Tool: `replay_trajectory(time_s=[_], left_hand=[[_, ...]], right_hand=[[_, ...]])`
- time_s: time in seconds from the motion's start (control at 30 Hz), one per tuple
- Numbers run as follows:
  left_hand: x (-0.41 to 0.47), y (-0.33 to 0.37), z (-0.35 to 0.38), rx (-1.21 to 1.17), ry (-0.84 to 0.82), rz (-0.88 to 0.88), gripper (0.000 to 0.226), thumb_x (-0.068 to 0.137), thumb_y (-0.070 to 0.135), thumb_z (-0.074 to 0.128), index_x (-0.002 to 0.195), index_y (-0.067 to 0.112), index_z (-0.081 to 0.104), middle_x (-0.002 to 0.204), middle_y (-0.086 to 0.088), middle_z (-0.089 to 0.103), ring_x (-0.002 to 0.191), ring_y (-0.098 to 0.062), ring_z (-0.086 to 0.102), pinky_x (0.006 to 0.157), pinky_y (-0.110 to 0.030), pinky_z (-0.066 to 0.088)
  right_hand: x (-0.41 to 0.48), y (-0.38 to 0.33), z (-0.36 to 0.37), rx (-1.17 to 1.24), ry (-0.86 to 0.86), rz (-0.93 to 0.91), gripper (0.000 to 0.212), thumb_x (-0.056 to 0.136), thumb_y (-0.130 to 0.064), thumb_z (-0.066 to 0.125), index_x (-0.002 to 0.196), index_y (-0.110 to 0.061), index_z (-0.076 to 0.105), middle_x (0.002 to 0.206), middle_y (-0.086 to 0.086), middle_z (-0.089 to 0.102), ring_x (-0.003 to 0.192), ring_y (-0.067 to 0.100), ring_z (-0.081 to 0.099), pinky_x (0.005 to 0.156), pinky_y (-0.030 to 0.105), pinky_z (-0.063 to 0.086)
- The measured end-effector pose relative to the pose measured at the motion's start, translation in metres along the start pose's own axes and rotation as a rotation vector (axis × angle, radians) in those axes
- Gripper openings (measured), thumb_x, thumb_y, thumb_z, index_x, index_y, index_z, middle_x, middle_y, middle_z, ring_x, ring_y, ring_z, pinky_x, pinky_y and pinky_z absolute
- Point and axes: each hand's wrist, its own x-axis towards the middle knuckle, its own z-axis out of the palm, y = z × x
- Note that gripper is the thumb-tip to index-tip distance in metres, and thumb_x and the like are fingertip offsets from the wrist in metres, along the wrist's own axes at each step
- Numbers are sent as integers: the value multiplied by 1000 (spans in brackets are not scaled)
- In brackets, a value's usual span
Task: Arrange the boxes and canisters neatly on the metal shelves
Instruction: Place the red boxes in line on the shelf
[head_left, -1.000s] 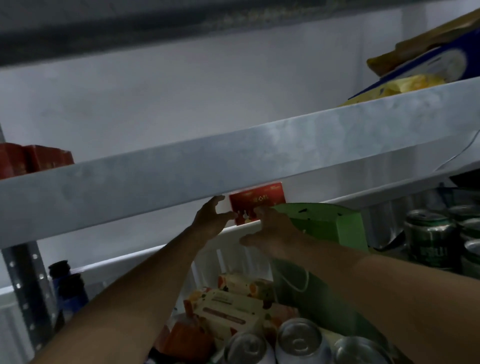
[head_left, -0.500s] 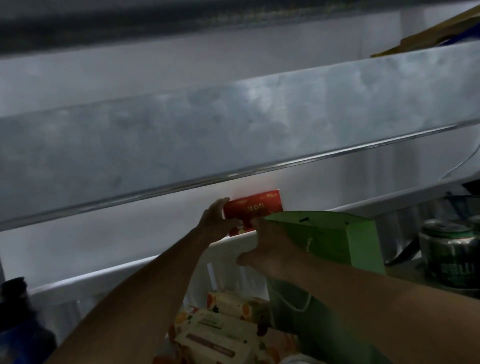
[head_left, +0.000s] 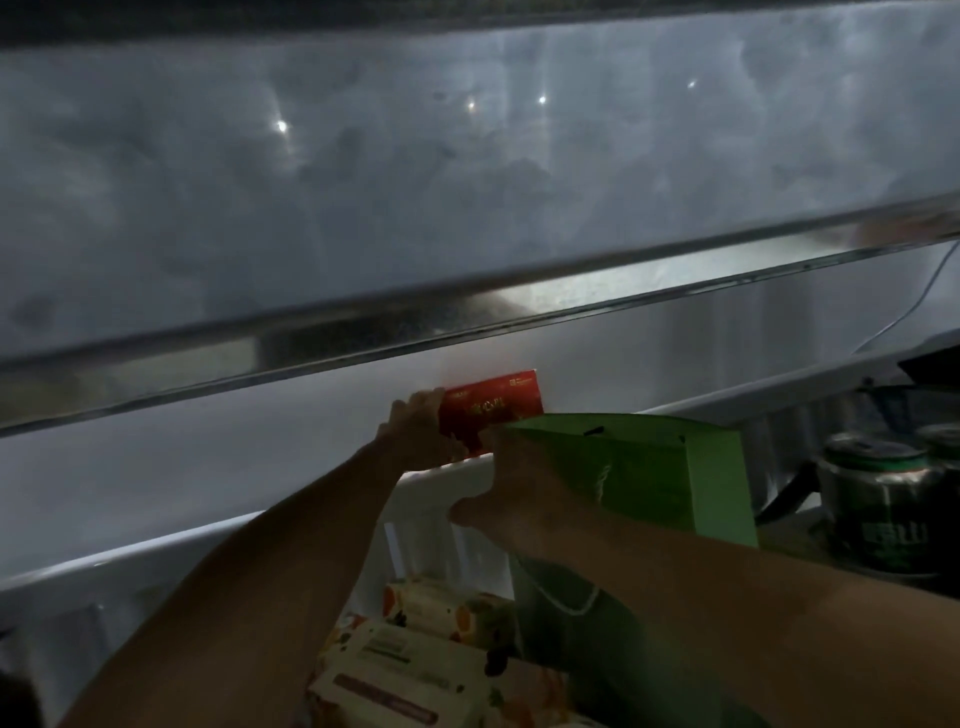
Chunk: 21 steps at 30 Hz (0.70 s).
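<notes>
Head view, dim and a bit blurred. A wide metal shelf beam fills the upper half of the frame, slanting up to the right.

Below it, centre frame, the red box stands on its long edge at the back of the lower shelf, against the pale wall. The lower shelf's white rear rail runs under it. The left hand has its grip closed on the box's left end, fingers curled round the edge. The right hand comes in from lower right, back of hand to the camera and thumb stuck out low left. Its fingers reach to the box's lower right corner, but the green paper bag crowds that spot, so I cannot tell whether that grip is closed on the box or just touching it.

The bag stands upright just right of the red box and overlaps its lower right corner in the picture. Dark green cans stand at the right edge, near the bag. Pale printed cartons lie low in the bottom centre, between the two forearms. A thin cable hangs at upper right.

Step in hand, as I judge it: setting the red box in place at the back of the shelf, beside the bag. It looks nearly placed.

Next move calls for squaring the box to the wall, then letting go without tipping it. The right hand needs to back out without knocking the bag. The cartons below look unsorted, so plenty of the task is left.
</notes>
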Motion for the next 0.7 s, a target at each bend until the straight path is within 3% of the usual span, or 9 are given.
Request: replay_trajectory(time_s=[0.1, 0.23, 0.3, 0.4, 0.5, 0.57, 0.63, 0.7], left_hand=[[-8, -2, 5, 108, 137, 7, 87, 79, 48, 75, 148, 16, 32, 140, -14, 38, 125, -32, 38, 100, -45, 43], [-16, -8, 5, 131, 197, 22, 80, 76, 53, 75, 142, 21, 42, 140, -16, 31, 130, -34, 29, 105, -46, 39], [-19, -10, 6, 43, 169, 41, 78, 76, 47, 78, 139, 19, 42, 144, -18, 31, 135, -38, 29, 107, -50, 37], [-23, -11, 5, -133, 155, 78, 65, 78, 25, 79, 131, 14, 43, 132, -16, 42, 118, -34, 48, 93, -38, 49], [-27, -9, 4, -194, 169, 69, 68, 85, 13, 72, 142, 16, 35, 128, -16, 42, 115, -32, 48, 90, -32, 44], [-33, -3, 5, -164, 155, 99, 51, 93, 14, 63, 139, 10, 42, 119, -15, 41, 111, -30, 48, 85, -23, 36], [-42, -1, 8, -162, 189, 112, 33, 95, 13, 58, 127, 3, 53, 113, -16, 41, 103, -30, 49, 79, -22, 34], [-54, -3, 6, -199, 248, 98, 30, 93, 10, 61, 122, 2, 55, 114, -18, 46, 99, -27, 51, 78, -23, 35]], right_hand=[[-3, 0, 0, -81, 24, 7, 59, 85, 0, 72, 136, -10, 43, 111, -1, 45, 107, 13, 48, 82, 17, 45], [-4, 2, 4, -128, 47, 53, 63, 85, -8, 75, 139, -11, 42, 122, 2, 50, 105, 14, 51, 85, 24, 51], [-6, 1, 4, -146, 48, 49, 61, 86, -10, 74, 138, -13, 42, 120, 2, 50, 98, 11, 49, 72, 14, 49], [-9, 1, 3, -111, 55, 58, 49, 87, -8, 73, 125, -23, 45, 105, -7, 49, 84, 2, 49, 56, 2, 42], [-13, 1, 6, -148, 56, 35, 60, 87, -12, 74, 137, -19, 42, 125, -3, 54, 101, 7, 53, 71, 7, 46], [-17, -1, 5, -184, 26, 24, 69, 89, -16, 73, 146, -19, 34, 135, -2, 48, 106, 6, 45, 81, 13, 44], [-21, 0, 5, -218, -15, 5, 59, 90, -18, 72, 139, -22, 41, 130, -3, 51, 107, 8, 49, 90, 22, 47], [-27, 1, 8, -285, -56, -5, 57, 91, -19, 70, 139, -24, 41, 123, -10, 47, 105, 8, 47, 87, 20, 46]])
